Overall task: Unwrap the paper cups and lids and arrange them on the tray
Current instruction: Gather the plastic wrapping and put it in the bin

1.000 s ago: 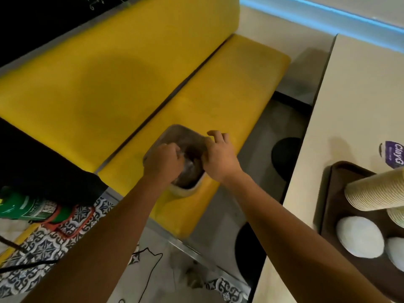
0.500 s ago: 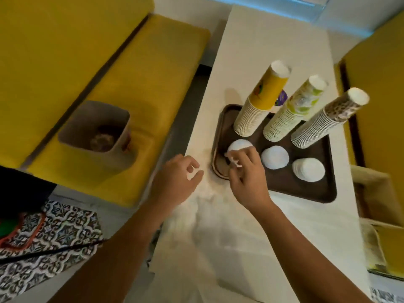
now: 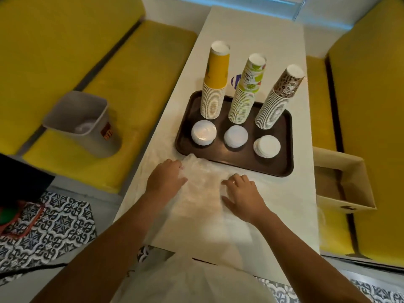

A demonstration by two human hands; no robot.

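A dark brown tray [image 3: 247, 159] lies on the white table [image 3: 251, 38]. On its far side stand three upside-down cup stacks: yellow [image 3: 215, 84], lime-printed [image 3: 247, 95] and brown-patterned [image 3: 277, 99]. In front of each sits a stack of white lids [image 3: 203, 132], [image 3: 235, 136], [image 3: 266, 146]. Crumpled clear plastic wrap [image 3: 203, 178] lies on the table just before the tray's near edge. My left hand [image 3: 166, 178] has its fingers curled into the wrap's left side. My right hand [image 3: 242, 193] rests on its right side with fingers spread.
A grey bin [image 3: 87, 125] holding some wrap stands on the yellow bench [image 3: 140, 53] to the left. An open cardboard box [image 3: 345, 182] sits on the right bench [image 3: 371, 106], against the table edge. A white bag [image 3: 192, 283] hangs at the table's near end.
My hands left the bin on the bench and swung right to the table. The right hand passed by the left lid stack, and both now lie on the plastic wrap.
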